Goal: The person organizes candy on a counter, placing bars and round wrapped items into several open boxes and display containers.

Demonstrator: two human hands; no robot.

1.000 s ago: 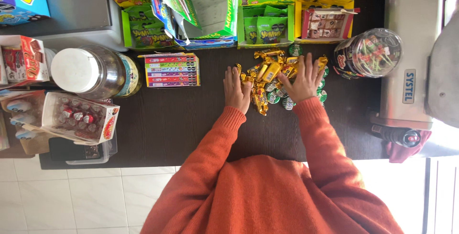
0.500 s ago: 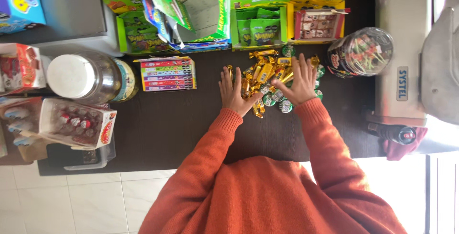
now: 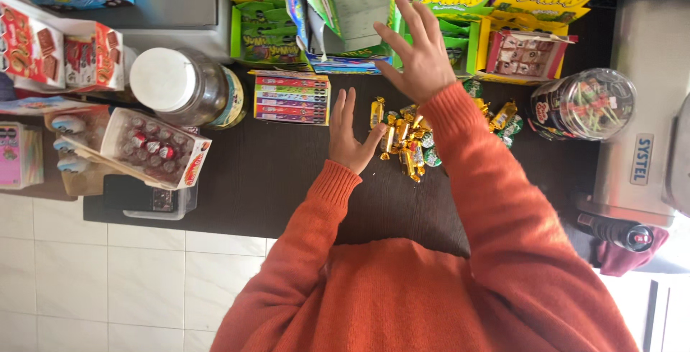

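Head cam, looking straight down at a dark table [image 3: 287,179] crowded with sweets. The left hand [image 3: 350,140] lies flat on the table, fingers stretched out and together, nothing held; its thumb side touches the left edge of a heap of gold and green wrapped candies [image 3: 411,143]. The right hand [image 3: 420,53] is raised above the heap, fingers spread wide and open, gripping nothing as far as I can tell. It sits over the far side of the pile, just in front of an opened blue-and-green carton [image 3: 345,14]. The orange sleeve [image 3: 474,165] crosses the right part of the heap and hides some of it, so a few candies peek out on the other side of the arm.

Just left of the left hand is a stack of flat candy packs [image 3: 291,98], and further left a glass jar with a white lid [image 3: 183,86]. A clear tub of lollipops [image 3: 582,104] lies on its side to the right, well apart from the hands. Green display boxes [image 3: 453,14] line the back.
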